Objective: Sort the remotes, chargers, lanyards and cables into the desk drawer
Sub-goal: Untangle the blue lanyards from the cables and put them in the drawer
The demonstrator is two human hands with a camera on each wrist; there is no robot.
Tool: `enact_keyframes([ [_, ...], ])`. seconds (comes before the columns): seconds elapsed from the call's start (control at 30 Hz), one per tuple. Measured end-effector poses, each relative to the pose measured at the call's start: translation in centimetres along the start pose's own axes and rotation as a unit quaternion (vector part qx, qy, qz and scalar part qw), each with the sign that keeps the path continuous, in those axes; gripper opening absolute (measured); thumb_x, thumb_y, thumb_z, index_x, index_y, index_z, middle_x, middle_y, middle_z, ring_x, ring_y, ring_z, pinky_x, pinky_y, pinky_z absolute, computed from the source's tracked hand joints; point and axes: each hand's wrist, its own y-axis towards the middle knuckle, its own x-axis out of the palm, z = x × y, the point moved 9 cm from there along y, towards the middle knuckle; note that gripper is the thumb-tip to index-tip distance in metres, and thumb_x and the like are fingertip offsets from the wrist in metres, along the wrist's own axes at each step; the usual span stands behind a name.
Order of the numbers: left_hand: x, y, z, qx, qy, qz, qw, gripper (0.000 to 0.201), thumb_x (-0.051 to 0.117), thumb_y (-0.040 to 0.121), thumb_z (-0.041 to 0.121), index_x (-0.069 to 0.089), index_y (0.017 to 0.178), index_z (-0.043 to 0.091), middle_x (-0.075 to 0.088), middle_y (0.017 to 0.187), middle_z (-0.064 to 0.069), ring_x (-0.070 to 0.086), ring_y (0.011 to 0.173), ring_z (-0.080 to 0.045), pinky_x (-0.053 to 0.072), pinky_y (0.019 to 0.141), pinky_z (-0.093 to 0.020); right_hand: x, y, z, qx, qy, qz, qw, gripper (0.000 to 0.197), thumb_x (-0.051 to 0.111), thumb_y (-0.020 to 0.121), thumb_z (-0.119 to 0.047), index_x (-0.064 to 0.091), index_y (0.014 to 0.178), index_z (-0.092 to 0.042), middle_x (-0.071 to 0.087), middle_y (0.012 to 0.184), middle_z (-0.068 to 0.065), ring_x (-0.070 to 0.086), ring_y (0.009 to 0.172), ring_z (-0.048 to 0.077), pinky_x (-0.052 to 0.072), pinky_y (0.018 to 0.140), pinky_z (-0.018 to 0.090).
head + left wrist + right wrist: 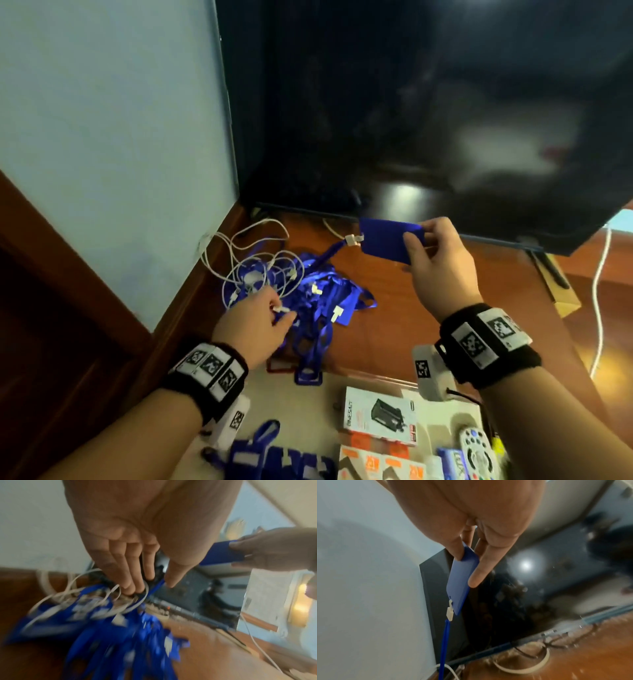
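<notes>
Above the lanyard tangle (318, 301), right hand (435, 253) pinches a blue badge holder (383, 240), strap trailing down-left toward the left hand's (260, 325) fingers (130, 574) pinning the tangle.

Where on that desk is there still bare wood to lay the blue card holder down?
Bare desk lies between the lanyard pile and the right hand holding the blue card holder, below the TV. The corner by the wall is crowded with white cables, where the left hand reaches.
</notes>
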Motion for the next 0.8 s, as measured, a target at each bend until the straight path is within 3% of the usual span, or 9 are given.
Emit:
enact_keyframes([
  [0.1, -3.9, 4.0, 5.7, 0.084, -0.073, 0.060, 0.992, 0.069, 0.075, 0.082, 0.061, 0.044, 0.138, 0.033, 0.054, 0.128, 0.000, 0.055, 0.116, -0.020, 0.050, 0.100, -0.040, -2.2, 1.5, -3.0, -0.034, 0.000, 0.025, 0.999, 0.012, 0.063, 0.100, -0.028, 0.054, 0.100, -0.021, 0.062, 0.089, -0.010, 0.068, 0.080, 0.022, 0.059, 0.074, 0.046],
  [0.2, -3.6, 8.5, 8.7, 0.090, -0.045, 0.000, 0.995, 0.092, 0.074, 0.081, 0.063, 0.026, 0.155, 0.037, 0.047, 0.148, -0.007, 0.048, 0.136, -0.030, 0.043, 0.113, -0.049, -4.8, 3.1, -6.3, -0.083, -0.024, 0.064, 0.994, 0.012, 0.063, 0.100, -0.026, 0.053, 0.098, -0.020, 0.059, 0.083, -0.012, 0.060, 0.074, 0.009, 0.051, 0.069, 0.028],
  [0.3, -1.1, 11.6, 8.4, 0.074, 0.024, -0.069, 0.995, 0.067, 0.068, 0.086, 0.060, 0.045, 0.144, 0.036, 0.061, 0.135, -0.007, 0.059, 0.125, -0.034, 0.049, 0.106, -0.045, -8.8, 4.6, -9.3, -0.100, -0.007, 0.114, 0.988, 0.014, 0.061, 0.101, -0.023, 0.048, 0.098, -0.020, 0.056, 0.080, -0.016, 0.059, 0.066, -0.008, 0.044, 0.061, 0.017],
  [0.4, -1.1, 13.3, 7.9, 0.074, 0.015, -0.052, 0.996, 0.009, 0.057, 0.095, 0.048, 0.060, 0.100, 0.042, 0.072, 0.110, 0.002, 0.068, 0.106, -0.029, 0.055, 0.092, -0.042, -14.6, 5.7, -11.2, -0.094, 0.044, 0.194, 0.975, 0.013, 0.058, 0.103, -0.020, 0.049, 0.107, -0.011, 0.059, 0.085, -0.005, 0.057, 0.062, -0.021, 0.044, 0.056, 0.003],
  [0.47, -3.6, 14.0, 8.6, 0.067, -0.046, 0.010, 0.997, 0.010, 0.056, 0.096, 0.045, 0.062, 0.096, 0.037, 0.072, 0.104, 0.003, 0.069, 0.101, -0.026, 0.056, 0.090, -0.044, -17.6, 5.9, -12.0, -0.094, 0.054, 0.231, 0.967, 0.022, 0.058, 0.103, -0.025, 0.050, 0.114, -0.008, 0.062, 0.095, 0.004, 0.059, 0.066, -0.018, 0.049, 0.057, 0.005],
  [0.57, -9.1, 13.4, 13.6, 0.105, -0.147, 0.093, 0.979, 0.048, 0.069, 0.090, 0.048, 0.057, 0.134, 0.035, 0.060, 0.135, 0.000, 0.058, 0.126, -0.021, 0.047, 0.108, -0.040, -18.9, 5.7, -13.3, -0.105, 0.031, 0.214, 0.971, 0.018, 0.061, 0.102, -0.023, 0.052, 0.110, -0.009, 0.058, 0.087, 0.000, 0.059, 0.066, -0.017, 0.048, 0.059, 0.004],
  [0.67, -13.5, 10.9, 21.1, 0.203, -0.281, 0.047, 0.937, 0.089, 0.079, 0.086, 0.045, 0.027, 0.159, 0.034, 0.036, 0.154, 0.012, 0.036, 0.141, -0.004, 0.031, 0.115, -0.027, -17.3, 5.2, -14.3, -0.132, 0.061, 0.165, 0.975, 0.011, 0.063, 0.101, -0.017, 0.056, 0.100, -0.009, 0.060, 0.080, -0.001, 0.061, 0.065, -0.012, 0.044, 0.058, 0.004],
  [0.73, -14.8, 10.3, 25.3, 0.258, -0.319, 0.012, 0.912, 0.082, 0.079, 0.087, 0.044, 0.032, 0.154, 0.036, 0.043, 0.149, 0.023, 0.041, 0.132, 0.013, 0.031, 0.113, -0.019, -16.3, 5.1, -14.9, -0.148, 0.121, 0.126, 0.973, 0.012, 0.065, 0.101, -0.021, 0.059, 0.098, -0.011, 0.067, 0.083, 0.005, 0.071, 0.075, 0.008, 0.057, 0.064, 0.027],
  [0.8, -14.9, 9.8, 27.7, 0.274, -0.308, -0.010, 0.911, 0.052, 0.072, 0.091, 0.049, 0.050, 0.137, 0.039, 0.065, 0.129, 0.023, 0.057, 0.117, 0.013, 0.044, 0.110, -0.026, -15.9, 5.0, -15.5, -0.141, 0.202, 0.099, 0.964, 0.012, 0.063, 0.101, -0.018, 0.058, 0.100, -0.008, 0.070, 0.090, 0.013, 0.073, 0.077, 0.025, 0.060, 0.059, 0.035],
])
